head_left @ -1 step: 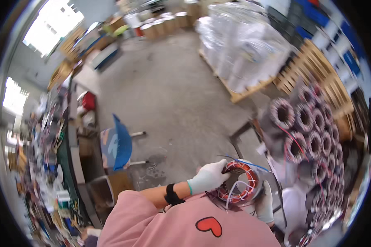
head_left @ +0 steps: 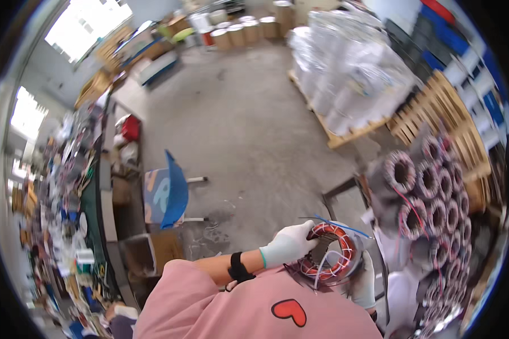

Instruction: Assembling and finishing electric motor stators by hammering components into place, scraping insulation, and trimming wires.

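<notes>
A motor stator [head_left: 345,248] with red-orange copper windings laced in white cord is held against the front of my pink shirt. Its round open end faces up, and blue lead wires [head_left: 345,227] stick out past its far side. My left hand [head_left: 290,244], in a white glove, grips the left rim with the fingertips at the bore. On the opposite side my right hand [head_left: 365,282], gloved as well, supports the outer wall; part of it is hidden behind the stator. A white tie or sleeve loops across the opening.
Many similar stators [head_left: 400,171] lie stacked at my right, open ends showing. Beyond them are a wooden pallet [head_left: 435,113] and plastic-wrapped goods [head_left: 353,68]. At the left stand a blue chair [head_left: 175,192] and a long cluttered workbench [head_left: 90,198]. Grey floor [head_left: 237,113] lies ahead.
The surroundings have shifted slightly right in the picture as my view turned. My hands keep their hold on the stator, which has barely moved.
</notes>
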{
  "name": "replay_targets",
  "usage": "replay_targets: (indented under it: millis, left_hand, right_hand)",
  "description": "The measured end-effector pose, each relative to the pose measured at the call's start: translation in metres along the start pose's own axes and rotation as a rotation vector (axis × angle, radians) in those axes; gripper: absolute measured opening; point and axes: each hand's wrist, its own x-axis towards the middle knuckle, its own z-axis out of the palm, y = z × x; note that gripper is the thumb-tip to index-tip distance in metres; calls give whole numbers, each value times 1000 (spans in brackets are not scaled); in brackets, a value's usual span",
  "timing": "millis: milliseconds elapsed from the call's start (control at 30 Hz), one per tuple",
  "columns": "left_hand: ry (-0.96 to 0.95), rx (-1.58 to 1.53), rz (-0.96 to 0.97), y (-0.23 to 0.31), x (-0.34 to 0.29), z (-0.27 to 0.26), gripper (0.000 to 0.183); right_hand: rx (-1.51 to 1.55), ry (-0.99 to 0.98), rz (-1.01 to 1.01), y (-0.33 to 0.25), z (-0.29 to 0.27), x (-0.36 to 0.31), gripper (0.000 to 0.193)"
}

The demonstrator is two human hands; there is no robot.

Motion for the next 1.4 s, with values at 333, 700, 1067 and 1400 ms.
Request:
replay_targets:
  millis: [333, 700, 1067, 1400]
  left_hand:
    - [508, -324, -266, -174, -1, -256, 46]
    - [993, -657, -649, -308, -2, -528, 47]
    - [1487, -916, -802, -447, -34, -732, 47]
    - [2018, -1104, -1007, -541, -91, -825, 36]
  right_hand:
    - [-427, -389, 396, 43, 332, 247, 43]
    - [-958, -908, 667, 170, 779, 465, 37]
    - [-1371, -1124, 895, 384, 1097, 565, 38]
    - [-1705, -1408, 982, 621, 1281, 524, 37]
